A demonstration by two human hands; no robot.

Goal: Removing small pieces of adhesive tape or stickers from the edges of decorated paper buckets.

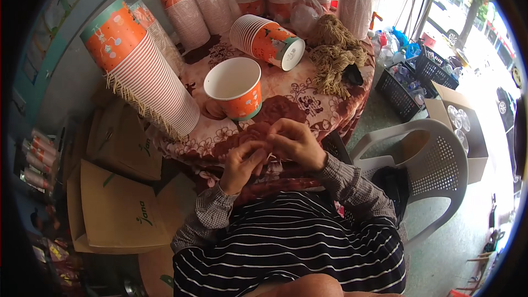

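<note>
Close together at the table's near edge, my left hand [240,168] and my right hand [297,144] both have their fingers pinched. A thin pale strand shows between the fingertips, but what it is I cannot make out. Just beyond them stands an upright orange and white paper bucket [246,100], its open mouth facing up. Behind it, a short nested stack of the same buckets [259,37] lies on its side. To the left leans a tall nested stack of buckets [157,80], with tan cords hanging along its edge. A heap of tan cords [336,55] lies at the back right.
A patterned maroon cloth [275,110] covers the round table. Wrapped bucket stacks [184,16] line its back. Cardboard boxes [124,209] stand at the left. At the right are a plastic chair [437,157], black crates of bottles [399,93] and an open carton [476,143].
</note>
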